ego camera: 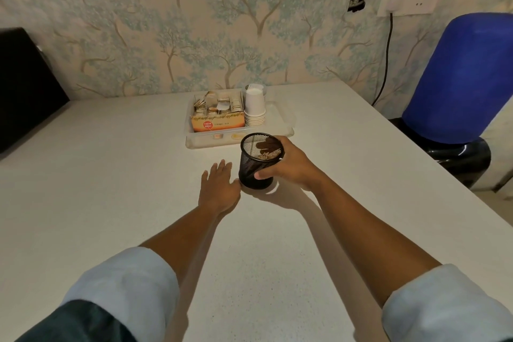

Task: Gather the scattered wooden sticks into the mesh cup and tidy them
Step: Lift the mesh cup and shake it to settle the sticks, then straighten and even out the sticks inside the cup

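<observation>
Wooden sticks (268, 153) lying low inside the mesh cup (258, 162), pale ends heaped against the wall nearest the gripping fingers, probably all gathered, though the dim interior hides the count. Light, stiff, dry slivers by the look; best pinched as a bundle near mid-length and tapped level. Cup itself light, rigid wire mesh, easy to tip, so held around the side wall: right hand (288, 165) wrapped on it, thumb pressed low on the front. Left hand (219, 189) flat and spread on the table (111, 175), just beside the cup's base, clasping nothing. Beyond the grip, a clear tray (194, 142) holding a tea box (218, 114) of sachets and stacked paper cups (254, 107).
</observation>
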The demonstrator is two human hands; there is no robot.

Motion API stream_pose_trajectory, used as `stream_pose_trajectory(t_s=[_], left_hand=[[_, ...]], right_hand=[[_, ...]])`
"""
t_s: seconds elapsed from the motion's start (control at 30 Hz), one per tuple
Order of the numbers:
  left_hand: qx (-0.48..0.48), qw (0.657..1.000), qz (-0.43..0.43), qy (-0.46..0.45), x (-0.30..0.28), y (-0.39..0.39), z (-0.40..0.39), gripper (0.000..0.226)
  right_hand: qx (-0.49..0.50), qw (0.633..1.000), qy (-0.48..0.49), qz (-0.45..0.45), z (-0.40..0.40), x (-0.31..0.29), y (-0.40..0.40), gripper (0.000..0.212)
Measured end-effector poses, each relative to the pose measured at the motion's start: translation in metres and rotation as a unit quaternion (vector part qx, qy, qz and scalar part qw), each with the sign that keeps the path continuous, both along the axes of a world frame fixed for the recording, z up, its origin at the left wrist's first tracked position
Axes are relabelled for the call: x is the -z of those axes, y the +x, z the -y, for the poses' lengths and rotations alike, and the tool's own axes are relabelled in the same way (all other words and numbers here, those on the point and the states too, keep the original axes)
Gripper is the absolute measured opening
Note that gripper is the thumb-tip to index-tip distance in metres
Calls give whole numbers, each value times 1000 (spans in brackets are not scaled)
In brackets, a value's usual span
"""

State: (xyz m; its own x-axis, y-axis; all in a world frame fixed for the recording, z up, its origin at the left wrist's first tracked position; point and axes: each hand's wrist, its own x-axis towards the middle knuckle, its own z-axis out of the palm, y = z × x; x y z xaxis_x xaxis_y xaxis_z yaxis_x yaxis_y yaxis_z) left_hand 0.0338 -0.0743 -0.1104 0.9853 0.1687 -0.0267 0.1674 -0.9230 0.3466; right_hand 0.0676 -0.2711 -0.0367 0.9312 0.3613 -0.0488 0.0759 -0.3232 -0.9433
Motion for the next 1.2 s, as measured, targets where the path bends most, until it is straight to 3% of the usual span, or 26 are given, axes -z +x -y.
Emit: stream_pose_trajectory(t_s=[0.07,0.13,0.2,0.3,0.47,0.73,0.9,1.0,1.2], left_hand=[[1,992,-8,-130,-6,1,-3,62],[47,950,-34,-306,-15,-1,-8,78],[103,920,-49,-374,-25,-2,-14,92],[138,912,-55,-383,-40,2,-15,96],[143,916,-40,-373,-45,9,-7,78],[48,926,96,-361,-32,8,8,107],[-24,935,167,-311,-25,6,25,100],[-50,938,188,-287,-23,1,34,90],[4,926,182,-330,-20,-1,32,109]], right_hand=[[-15,1000,4,-5,1,0,3,96],[-29,1000,9,-7,2,-1,6,95],[-48,999,13,-10,3,-2,10,94],[-85,996,28,-22,5,-1,14,93],[-114,992,42,-39,4,0,17,92],[-67,992,79,-66,-4,10,18,94],[-20,998,57,-21,-19,12,6,107],[-9,998,69,10,-24,10,3,100],[-14,998,49,-25,-17,8,10,87]])
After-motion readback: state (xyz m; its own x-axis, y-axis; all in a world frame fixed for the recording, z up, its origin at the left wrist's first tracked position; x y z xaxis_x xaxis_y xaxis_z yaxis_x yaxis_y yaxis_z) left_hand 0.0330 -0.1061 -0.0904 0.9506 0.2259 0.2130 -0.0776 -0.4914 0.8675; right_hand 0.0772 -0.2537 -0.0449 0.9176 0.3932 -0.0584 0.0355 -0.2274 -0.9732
